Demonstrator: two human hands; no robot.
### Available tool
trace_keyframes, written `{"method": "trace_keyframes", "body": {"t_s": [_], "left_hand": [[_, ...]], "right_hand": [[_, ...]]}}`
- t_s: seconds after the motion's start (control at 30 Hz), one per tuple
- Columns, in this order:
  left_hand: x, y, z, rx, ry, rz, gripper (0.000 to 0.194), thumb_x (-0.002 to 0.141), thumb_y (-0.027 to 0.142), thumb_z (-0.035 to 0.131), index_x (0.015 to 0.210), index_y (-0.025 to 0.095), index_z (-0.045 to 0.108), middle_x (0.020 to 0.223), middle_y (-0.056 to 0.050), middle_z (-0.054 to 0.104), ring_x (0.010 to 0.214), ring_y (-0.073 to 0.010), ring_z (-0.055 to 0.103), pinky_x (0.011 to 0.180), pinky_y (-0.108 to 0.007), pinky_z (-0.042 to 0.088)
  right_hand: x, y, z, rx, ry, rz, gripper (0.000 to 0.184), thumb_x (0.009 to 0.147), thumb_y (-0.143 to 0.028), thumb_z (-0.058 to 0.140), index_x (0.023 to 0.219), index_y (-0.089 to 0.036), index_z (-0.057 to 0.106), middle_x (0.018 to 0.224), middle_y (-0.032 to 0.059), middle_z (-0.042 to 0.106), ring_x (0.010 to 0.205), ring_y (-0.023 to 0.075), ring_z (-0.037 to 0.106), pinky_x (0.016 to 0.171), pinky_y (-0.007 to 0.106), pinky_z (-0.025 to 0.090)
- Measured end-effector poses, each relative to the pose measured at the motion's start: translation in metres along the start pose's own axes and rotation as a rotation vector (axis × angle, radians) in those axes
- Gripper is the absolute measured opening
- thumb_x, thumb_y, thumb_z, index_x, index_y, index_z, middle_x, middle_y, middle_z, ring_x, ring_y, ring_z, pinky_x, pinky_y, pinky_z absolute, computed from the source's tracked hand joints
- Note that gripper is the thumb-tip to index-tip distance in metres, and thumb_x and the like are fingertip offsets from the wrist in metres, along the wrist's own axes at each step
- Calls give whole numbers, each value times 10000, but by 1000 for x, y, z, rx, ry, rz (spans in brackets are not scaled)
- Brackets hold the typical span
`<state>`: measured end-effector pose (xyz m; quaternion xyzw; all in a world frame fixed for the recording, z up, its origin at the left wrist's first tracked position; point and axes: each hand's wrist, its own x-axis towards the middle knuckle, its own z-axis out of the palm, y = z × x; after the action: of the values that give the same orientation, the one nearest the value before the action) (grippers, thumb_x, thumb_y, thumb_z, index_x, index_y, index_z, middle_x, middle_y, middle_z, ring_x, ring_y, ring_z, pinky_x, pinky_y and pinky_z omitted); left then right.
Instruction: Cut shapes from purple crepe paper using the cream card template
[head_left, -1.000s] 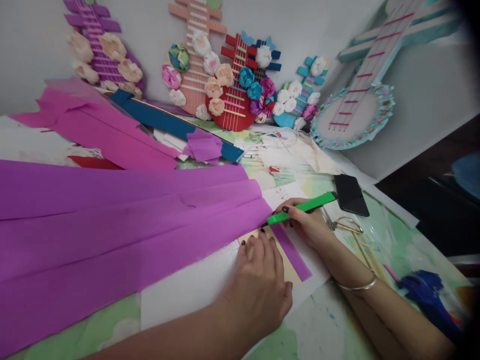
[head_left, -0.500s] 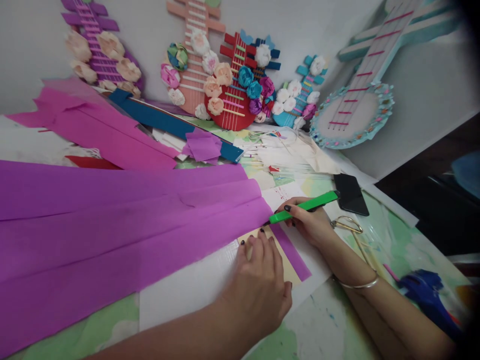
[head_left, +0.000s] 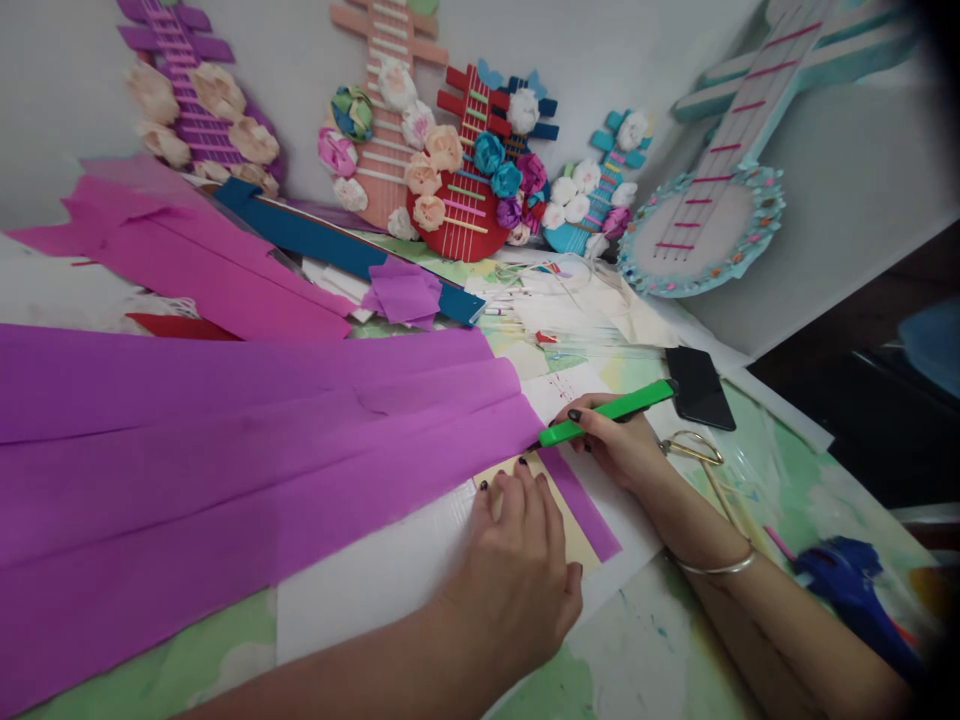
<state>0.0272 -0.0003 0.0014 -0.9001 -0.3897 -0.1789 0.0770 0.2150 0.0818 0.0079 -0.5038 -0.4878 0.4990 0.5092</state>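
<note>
A cut along a straight edge seems to be the step in hand. A green cutter (head_left: 609,412) is gripped by the right hand (head_left: 619,450), thumb and fingers closed around it, its dark tip brought down just beyond the left hand's fingertips. The left hand (head_left: 525,570) is laid palm-down, fingers close together, on a cream card (head_left: 576,535); nothing is seen to be clasped by it. A narrow purple strip (head_left: 576,500) is left showing between the two hands, along the card's edge; whether it is joined to the purple sheet (head_left: 300,450) cannot be told. That sheet is spread beyond the left hand and to its left, its near corner close to the cutter's tip. For the next move, firm pressure on the card and a steady draw of the tip along its edge are probably called for.
</note>
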Motion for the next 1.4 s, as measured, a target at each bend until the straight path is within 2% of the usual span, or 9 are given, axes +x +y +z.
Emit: {"method": "trace_keyframes", "body": {"t_s": [0.7, 1.4], "left_hand": [[-1, 0, 0, -8, 9, 8, 618, 866, 430, 468, 1237, -51, 582, 1233, -310, 584, 1072, -428, 590, 839, -524, 517], [0, 0, 0, 24, 1, 6, 618, 861, 447, 468, 1241, -26, 591, 1246, -291, 585, 1089, -410, 592, 852, -503, 514]], "right_hand": [[3, -3, -3, 22, 4, 0, 155, 668, -283, 752, 615, -151, 691, 552, 33, 637, 448, 108, 509, 420, 225, 353], [4, -5, -7, 39, 66, 17, 138, 639, -284, 743, 584, -175, 679, 533, 20, 611, 443, 114, 482, 397, 238, 339]]}}
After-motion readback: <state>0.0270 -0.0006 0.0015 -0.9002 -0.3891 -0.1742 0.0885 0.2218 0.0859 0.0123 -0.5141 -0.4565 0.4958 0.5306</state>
